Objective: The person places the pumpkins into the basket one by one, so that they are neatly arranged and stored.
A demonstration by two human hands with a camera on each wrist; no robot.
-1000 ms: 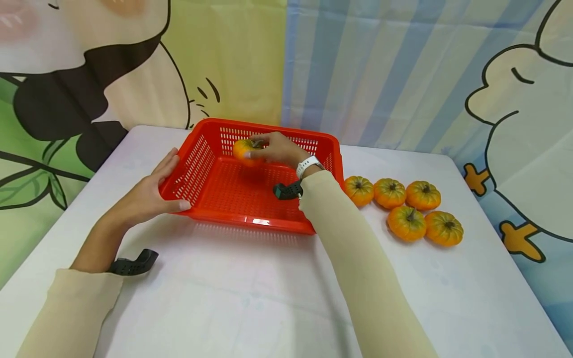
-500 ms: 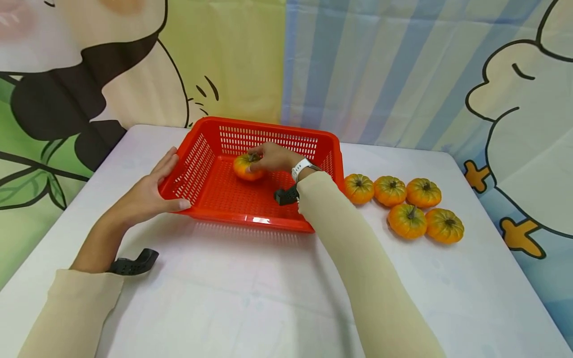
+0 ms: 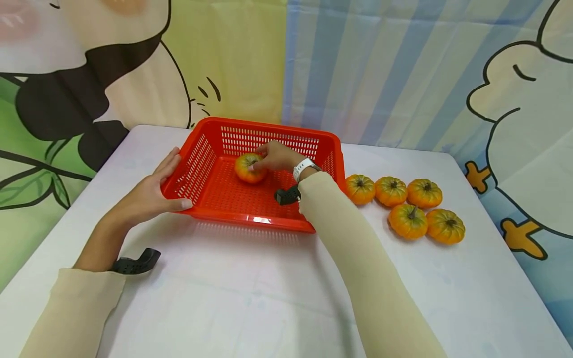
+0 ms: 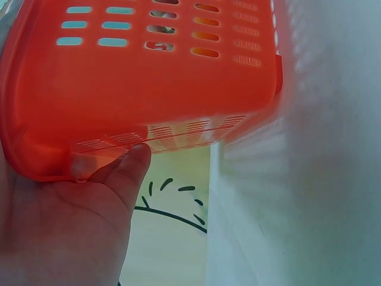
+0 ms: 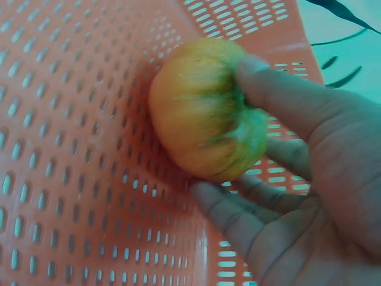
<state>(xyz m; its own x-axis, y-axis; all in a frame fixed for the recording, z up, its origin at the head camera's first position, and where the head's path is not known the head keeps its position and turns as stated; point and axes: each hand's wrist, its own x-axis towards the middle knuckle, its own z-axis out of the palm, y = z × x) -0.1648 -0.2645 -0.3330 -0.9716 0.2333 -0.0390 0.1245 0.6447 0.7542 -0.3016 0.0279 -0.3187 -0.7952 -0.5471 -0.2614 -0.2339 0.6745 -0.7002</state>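
Observation:
In the head view, my right hand (image 3: 279, 156) is inside the red plastic basket (image 3: 250, 219), holding a small orange pumpkin (image 3: 247, 169) by its top. The right wrist view shows the thumb across the top of the pumpkin (image 5: 196, 113) near its stem, the other fingers along its side. This pumpkin sits low, at the basket's floor. My left hand (image 3: 149, 196) rests against the basket's left end with fingers extended and thumb spread along the near rim. From the left wrist, the left hand (image 4: 89, 220) touches the outside of the basket (image 4: 137, 83).
Several more pumpkins (image 3: 408, 221) lie on the white table (image 3: 250, 293) to the right of the basket; the nearest one (image 3: 359, 189) is close beside its right wall. A printed cartoon curtain (image 3: 358, 74) hangs behind the table.
My right hand has lowered the pumpkin from mid-height in the basket to its floor. Over the last half second the hand has barely moved. The left hand stays at the basket's end.

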